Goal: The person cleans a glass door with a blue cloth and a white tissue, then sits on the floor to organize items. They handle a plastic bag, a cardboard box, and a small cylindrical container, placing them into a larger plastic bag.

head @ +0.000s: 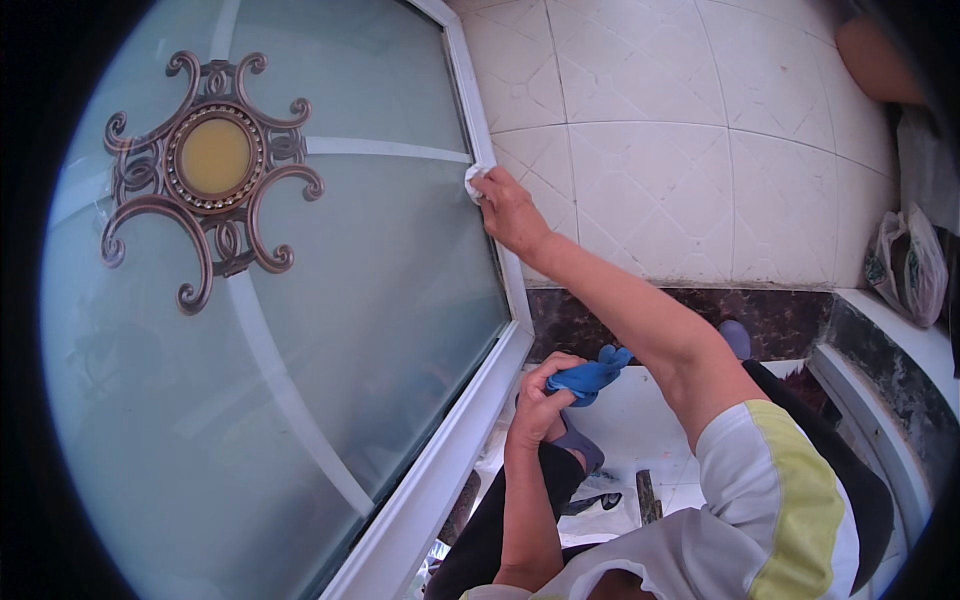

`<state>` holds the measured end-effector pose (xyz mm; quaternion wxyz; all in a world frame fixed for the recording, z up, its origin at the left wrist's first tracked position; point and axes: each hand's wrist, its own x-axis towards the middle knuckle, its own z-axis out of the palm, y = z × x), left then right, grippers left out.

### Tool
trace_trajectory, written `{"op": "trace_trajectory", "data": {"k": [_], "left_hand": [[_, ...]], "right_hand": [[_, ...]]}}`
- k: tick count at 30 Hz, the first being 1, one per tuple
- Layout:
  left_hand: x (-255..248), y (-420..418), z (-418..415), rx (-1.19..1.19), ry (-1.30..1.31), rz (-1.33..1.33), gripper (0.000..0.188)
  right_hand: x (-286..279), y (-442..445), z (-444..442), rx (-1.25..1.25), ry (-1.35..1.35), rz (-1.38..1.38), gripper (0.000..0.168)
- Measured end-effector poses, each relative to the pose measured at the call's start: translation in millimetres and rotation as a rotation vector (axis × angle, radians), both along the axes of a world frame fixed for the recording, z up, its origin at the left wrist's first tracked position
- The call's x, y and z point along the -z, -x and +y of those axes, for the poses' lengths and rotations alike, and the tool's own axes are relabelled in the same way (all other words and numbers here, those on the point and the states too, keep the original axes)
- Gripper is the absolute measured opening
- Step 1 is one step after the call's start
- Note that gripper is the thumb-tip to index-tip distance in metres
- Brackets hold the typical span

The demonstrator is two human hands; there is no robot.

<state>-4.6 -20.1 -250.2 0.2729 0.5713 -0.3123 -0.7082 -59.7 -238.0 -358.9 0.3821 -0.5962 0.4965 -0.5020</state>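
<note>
A white crumpled cloth or tissue (475,182) is pinched in my right hand (514,214), pressed to the white frame (480,135) of a frosted glass door panel (375,247). My right arm stretches out across the dark threshold. Closer to my body, my left hand (536,401) grips a bunched blue cloth or glove (590,376); which of the two I cannot tell. It is held beside the lower corner of the frame. A bronze-coloured scroll ornament (214,161) with a yellow round centre decorates the glass.
Pale wall or floor tiles (645,195) lie beyond the frame, bordered by a dark marbled strip (570,322). A plastic bag (911,266) rests on a ledge at the right. Part of a bare limb (877,60) shows top right. My purple shoe (581,446) is below.
</note>
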Motion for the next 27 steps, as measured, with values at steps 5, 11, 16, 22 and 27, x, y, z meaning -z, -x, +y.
{"op": "trace_trajectory", "data": {"k": [5,11,16,22,27], "left_hand": [[-3,-7,5,-0.067,0.034,0.067,0.034],[-1,-5,11,-0.007,-0.035,0.02,0.033],[-1,-5,4,0.026,-0.004,-0.032,0.032],[4,-9,7,0.018,-0.014,-0.019,0.032],[1,-10,16,0.036,-0.037,-0.011,0.033]], "right_hand": [[32,16,112,-0.62,0.083,0.111,0.032],[24,27,61,-0.52,0.041,0.06,0.027],[-1,2,19,-0.077,-0.016,-0.003,0.027],[34,19,130,-0.82,0.006,0.093,0.031],[33,28,44,-0.523,0.054,-0.042,0.03]]}}
